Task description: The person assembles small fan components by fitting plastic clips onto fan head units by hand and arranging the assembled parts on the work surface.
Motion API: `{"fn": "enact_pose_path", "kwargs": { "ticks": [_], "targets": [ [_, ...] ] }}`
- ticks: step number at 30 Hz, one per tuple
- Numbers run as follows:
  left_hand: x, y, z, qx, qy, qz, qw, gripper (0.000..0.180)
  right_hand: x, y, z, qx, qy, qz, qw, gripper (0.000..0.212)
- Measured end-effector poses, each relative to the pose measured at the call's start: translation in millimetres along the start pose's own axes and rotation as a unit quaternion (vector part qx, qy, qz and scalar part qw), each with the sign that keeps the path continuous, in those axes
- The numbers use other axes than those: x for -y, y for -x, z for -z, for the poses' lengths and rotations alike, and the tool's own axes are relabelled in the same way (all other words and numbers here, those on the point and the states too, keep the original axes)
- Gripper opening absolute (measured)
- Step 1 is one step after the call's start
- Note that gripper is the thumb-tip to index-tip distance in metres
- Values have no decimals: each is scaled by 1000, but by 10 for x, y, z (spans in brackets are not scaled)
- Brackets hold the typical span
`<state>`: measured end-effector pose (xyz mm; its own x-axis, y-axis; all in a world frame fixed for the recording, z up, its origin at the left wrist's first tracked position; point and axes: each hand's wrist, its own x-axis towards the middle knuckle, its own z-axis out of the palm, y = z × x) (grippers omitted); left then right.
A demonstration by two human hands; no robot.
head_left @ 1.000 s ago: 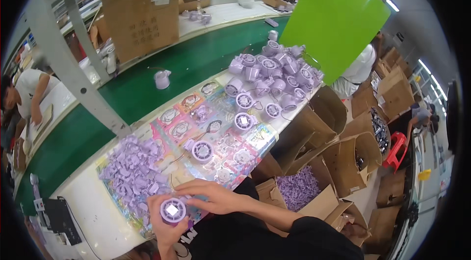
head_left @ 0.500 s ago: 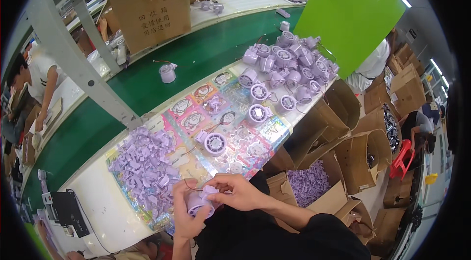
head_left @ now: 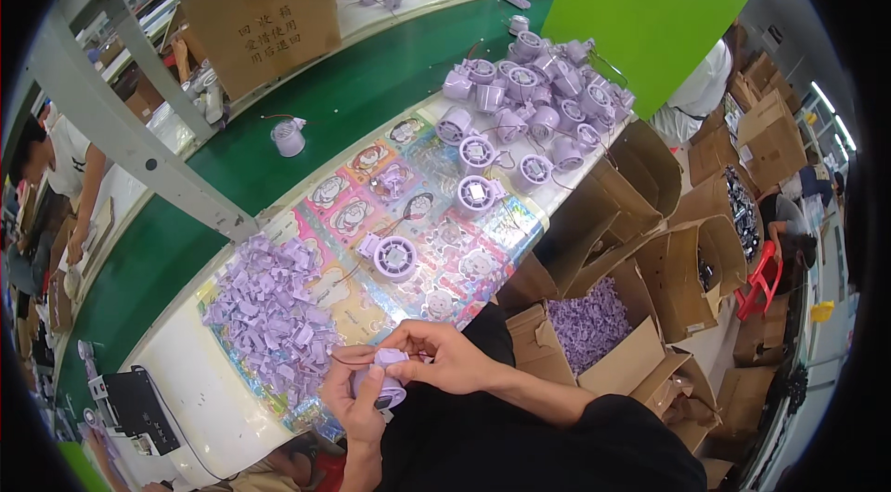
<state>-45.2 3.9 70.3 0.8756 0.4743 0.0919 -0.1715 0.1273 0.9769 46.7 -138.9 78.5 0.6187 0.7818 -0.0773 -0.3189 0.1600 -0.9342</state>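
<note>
My left hand is wrapped round a lilac plastic fan housing, low over the near edge of the table. Its thumb presses on the front of the housing. My right hand pinches a small lilac plastic part against the top of that housing; the fingers hide where the two meet. Left of my hands lies a heap of small lilac plastic parts. Beyond them, one lilac fan housing with a wire rests on the patterned sheet.
Many lilac housings are piled at the table's far right end. A green conveyor belt runs behind, carrying one housing. Open cardboard boxes stand at the right. A grey metal post rises at left; a co-worker is beyond it.
My left hand has turned the housing, so its round rim now faces more to the right. My right fingers have closed in over the small part. The whole view has shifted slightly.
</note>
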Motion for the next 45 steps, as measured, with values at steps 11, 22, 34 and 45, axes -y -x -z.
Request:
{"fn": "enact_pose_path", "kwargs": {
  "ticks": [11,22,34,45],
  "targets": [
    [-418,-794,-108,90,-158,-104,978,21,505,-494,258,-56,179,125,974,26],
    [240,-3373,142,-24,-633,-185,751,61,956,-1967,1964,-216,644,81,730,25],
    [185,-3452,360,56,-429,-83,898,19,883,-2265,2206,-252,736,181,602,15],
    [-578,-858,549,55,-18,-27,998,70,449,-1808,1484,36,816,291,497,13]
  ]
}}
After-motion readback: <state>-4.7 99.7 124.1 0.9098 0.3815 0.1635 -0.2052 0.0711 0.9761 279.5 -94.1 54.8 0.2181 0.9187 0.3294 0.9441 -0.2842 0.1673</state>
